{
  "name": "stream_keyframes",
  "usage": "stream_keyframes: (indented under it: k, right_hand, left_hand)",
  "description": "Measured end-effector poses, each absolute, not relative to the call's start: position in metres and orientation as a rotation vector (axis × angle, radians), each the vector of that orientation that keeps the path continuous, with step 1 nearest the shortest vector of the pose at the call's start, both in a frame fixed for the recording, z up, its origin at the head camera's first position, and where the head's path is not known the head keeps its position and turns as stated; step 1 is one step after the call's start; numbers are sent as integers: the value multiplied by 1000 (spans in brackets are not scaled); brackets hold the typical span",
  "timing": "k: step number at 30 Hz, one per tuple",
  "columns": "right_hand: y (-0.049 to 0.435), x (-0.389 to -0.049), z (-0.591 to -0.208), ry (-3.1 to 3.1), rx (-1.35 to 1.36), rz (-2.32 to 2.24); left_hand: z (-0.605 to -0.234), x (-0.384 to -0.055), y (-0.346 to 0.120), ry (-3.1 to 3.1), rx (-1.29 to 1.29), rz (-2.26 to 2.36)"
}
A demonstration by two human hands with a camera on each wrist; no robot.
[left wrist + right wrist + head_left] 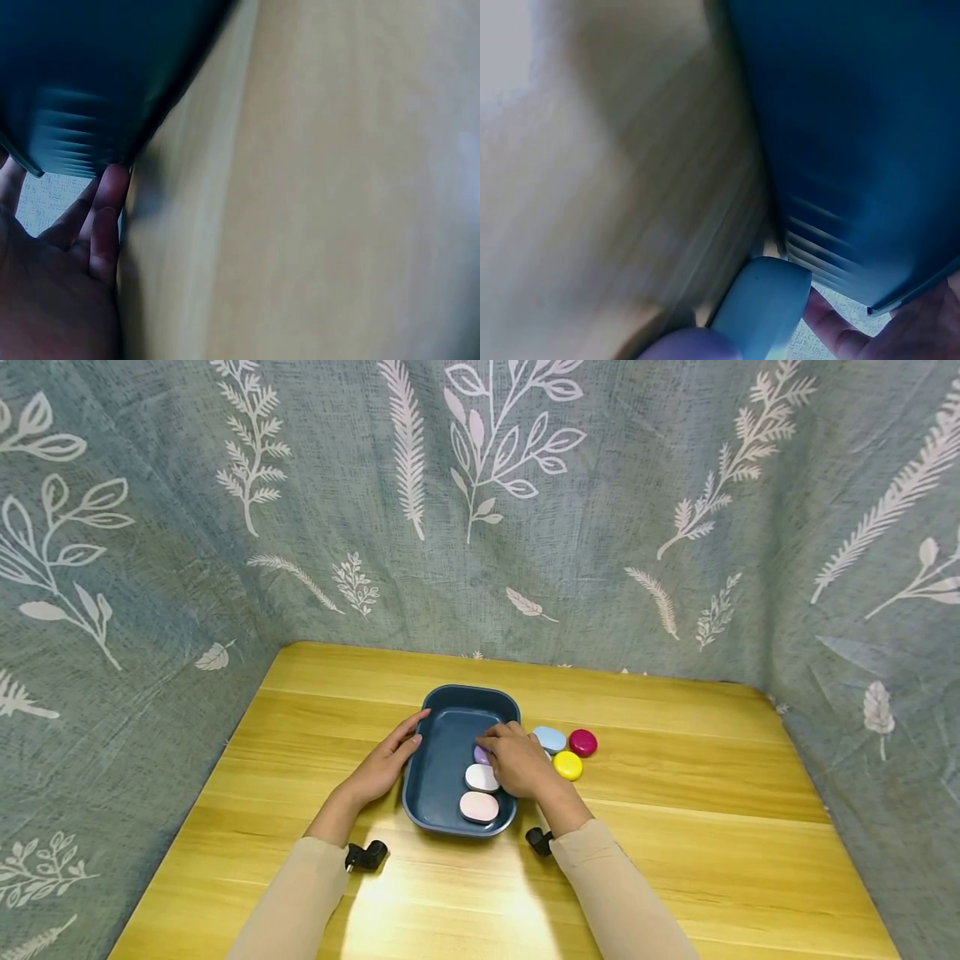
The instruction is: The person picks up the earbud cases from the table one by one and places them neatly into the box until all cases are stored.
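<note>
A dark blue rounded tray (442, 827) lies on the table. My left hand (381, 768) rests against its left side, fingers fairly straight; in the left wrist view, the left hand's fingertips (112, 184) touch the tray's outer wall (75, 105). Reaching over the right rim, my right hand (517, 758) pinches a small purple piece (481, 755) inside the tray, partly covered by the fingers. Nearer me in the tray lie a white oval piece (481, 777) and a pale pink oval piece (478, 807). The right wrist view shows mainly the tray's outer wall (840, 150).
Right of the tray, a light blue oval piece (550, 739), a crimson round piece (582, 743) and a yellow round piece (567, 766) lie on the wooden table (675, 827). Another pale piece shows partly beside the right hand. A patterned curtain (480, 568) hangs behind the table.
</note>
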State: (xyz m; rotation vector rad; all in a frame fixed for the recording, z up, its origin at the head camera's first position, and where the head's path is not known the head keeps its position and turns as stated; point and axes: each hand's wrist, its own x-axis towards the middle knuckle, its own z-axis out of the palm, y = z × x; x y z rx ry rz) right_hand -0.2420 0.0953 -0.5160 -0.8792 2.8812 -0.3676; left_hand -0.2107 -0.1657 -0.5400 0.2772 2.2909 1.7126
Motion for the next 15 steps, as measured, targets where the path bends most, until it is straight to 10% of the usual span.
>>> stream_keyframes:
  k: [15]
  right_hand:
    - [96, -242, -516, 2867, -845, -425]
  left_hand:
    - [-541, -211, -165, 2284, 270, 1726]
